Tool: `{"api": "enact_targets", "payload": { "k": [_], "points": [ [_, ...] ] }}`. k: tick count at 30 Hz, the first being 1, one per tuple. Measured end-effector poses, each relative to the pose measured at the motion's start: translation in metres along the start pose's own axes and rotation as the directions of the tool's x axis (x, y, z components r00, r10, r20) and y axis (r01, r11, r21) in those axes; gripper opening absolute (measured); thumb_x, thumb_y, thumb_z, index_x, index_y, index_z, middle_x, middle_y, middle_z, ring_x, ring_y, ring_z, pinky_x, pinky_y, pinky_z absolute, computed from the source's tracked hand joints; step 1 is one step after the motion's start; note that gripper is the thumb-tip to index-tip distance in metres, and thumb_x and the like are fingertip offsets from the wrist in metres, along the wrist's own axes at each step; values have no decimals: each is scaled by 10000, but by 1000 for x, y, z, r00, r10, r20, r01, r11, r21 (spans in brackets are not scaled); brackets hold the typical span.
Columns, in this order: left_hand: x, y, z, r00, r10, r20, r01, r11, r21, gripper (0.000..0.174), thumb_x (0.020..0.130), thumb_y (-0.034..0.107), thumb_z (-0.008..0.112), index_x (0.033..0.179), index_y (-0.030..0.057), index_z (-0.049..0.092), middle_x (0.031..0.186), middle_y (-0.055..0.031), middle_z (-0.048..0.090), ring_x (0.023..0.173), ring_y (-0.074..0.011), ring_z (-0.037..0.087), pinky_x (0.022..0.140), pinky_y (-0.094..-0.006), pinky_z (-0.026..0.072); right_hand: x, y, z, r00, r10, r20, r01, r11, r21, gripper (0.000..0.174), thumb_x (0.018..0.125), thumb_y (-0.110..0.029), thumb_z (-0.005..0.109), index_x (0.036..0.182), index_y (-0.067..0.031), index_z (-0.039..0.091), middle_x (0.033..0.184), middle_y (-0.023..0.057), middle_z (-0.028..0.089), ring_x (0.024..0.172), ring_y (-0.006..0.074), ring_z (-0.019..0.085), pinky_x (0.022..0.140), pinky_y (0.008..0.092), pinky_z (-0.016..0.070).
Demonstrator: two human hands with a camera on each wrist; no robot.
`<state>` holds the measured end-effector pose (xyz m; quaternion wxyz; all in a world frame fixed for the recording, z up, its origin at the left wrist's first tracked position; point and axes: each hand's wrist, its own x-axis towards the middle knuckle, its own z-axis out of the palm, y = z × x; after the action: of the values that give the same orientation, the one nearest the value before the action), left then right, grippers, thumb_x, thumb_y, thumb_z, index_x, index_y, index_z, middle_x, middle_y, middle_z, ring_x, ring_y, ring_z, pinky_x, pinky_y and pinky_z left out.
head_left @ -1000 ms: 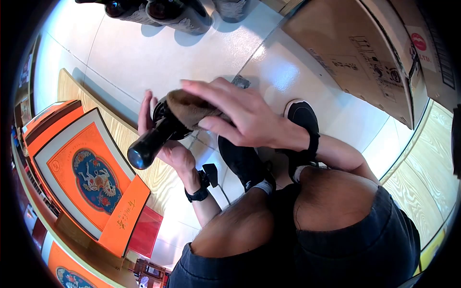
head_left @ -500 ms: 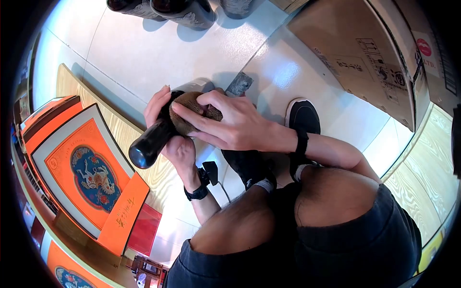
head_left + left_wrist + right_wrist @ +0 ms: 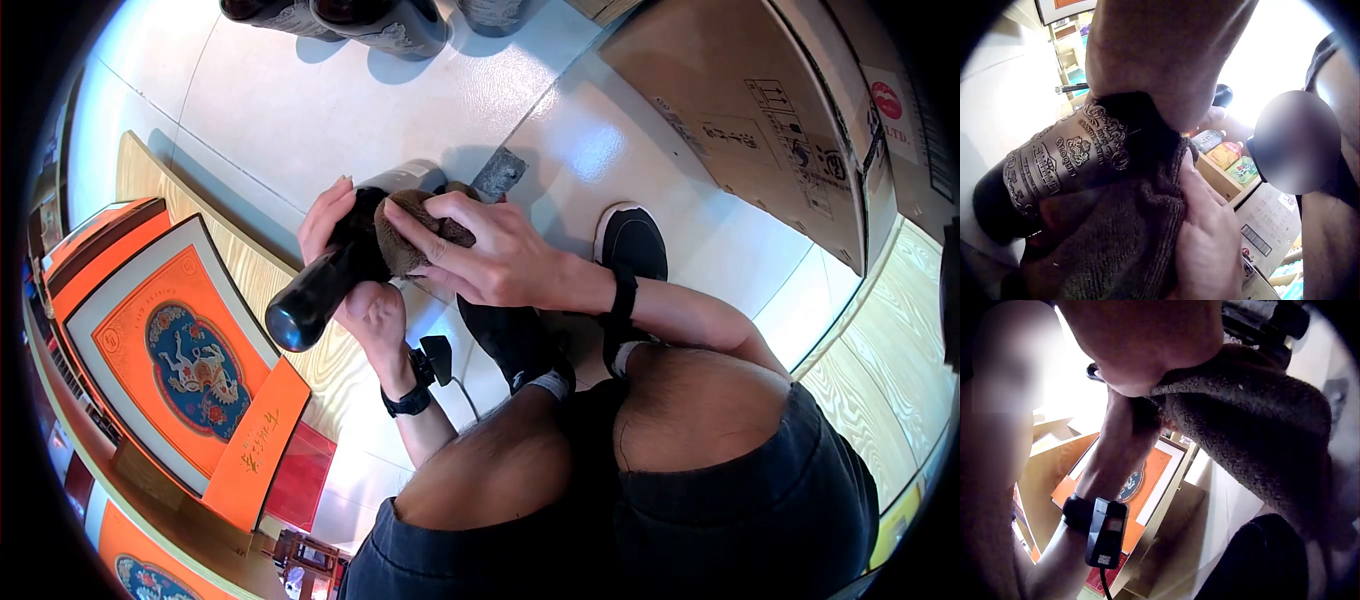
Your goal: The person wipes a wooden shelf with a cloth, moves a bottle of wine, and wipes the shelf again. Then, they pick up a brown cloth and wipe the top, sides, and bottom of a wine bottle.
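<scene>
A dark wine bottle [image 3: 312, 296] lies tilted in front of me, its neck toward the lower left in the head view. My left hand [image 3: 374, 318] grips it around the shoulder, fingers on the far side. With my right hand [image 3: 505, 258] I hold a brown cloth [image 3: 396, 252] against the bottle's side, fingers spread over the folds. The left wrist view shows the silvery embossed label [image 3: 1066, 156] on the bottle's body, with the cloth [image 3: 1110, 244] along it. In the right wrist view, the cloth [image 3: 1254, 425] hangs below the right hand.
Several similar bottles [image 3: 390, 28] stand on the tiled floor [image 3: 300, 120] ahead. At the right is a large cardboard box [image 3: 720, 120]. An orange gift box [image 3: 185, 355] rests on wooden shelving at the left. My shoes [image 3: 630, 245] are beneath the hands.
The right hand first came down onto the bottle with the cloth, then slid slightly right along it, away from the neck. The left hand keeps its grip, and the bottle has barely moved.
</scene>
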<state>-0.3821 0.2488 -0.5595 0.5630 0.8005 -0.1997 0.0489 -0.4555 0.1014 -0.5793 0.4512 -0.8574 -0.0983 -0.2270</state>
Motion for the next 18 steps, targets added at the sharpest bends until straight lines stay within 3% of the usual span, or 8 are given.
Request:
{"api": "enact_targets", "payload": {
  "k": [5,8,13,18],
  "points": [
    [0,3,0,1000,-28,5,28,1000,-4,662,958,595,518,1227,0,623,1294,-182,610,1250,-312,574,1084,-440,452,0,1,-3,1000,7,22,-8,1000,17,678,823,-162,788,1443,-4,564,1071,126,560,837,213,647,666,296,561],
    [0,5,0,999,-35,7,35,999,14,625,949,551,524,1229,1,626,1297,-181,608,1253,-315,573,1088,-442,449,-1,1,-4,1000,10,29,-11,1000,11,682,815,-140,785,1438,18,559,1070,124,556,843,214,644,662,297,559],
    [0,5,-1,999,-33,13,33,999,35,508,879,351,505,1224,-2,628,1296,-183,611,1256,-320,572,1096,-447,443,-3,3,-4,998,34,44,-35,999,24,675,816,-108,771,1431,54,547,1077,127,549,831,218,639,639,286,551],
    [0,1,-1,1000,-13,13,13,999,41,507,881,342,473,1218,-4,628,1287,-187,619,1251,-323,576,1096,-448,442,-6,4,-6,995,69,66,-73,996,51,664,839,-106,755,1442,57,531,1088,130,544,805,221,627,599,292,540]
  ]
}}
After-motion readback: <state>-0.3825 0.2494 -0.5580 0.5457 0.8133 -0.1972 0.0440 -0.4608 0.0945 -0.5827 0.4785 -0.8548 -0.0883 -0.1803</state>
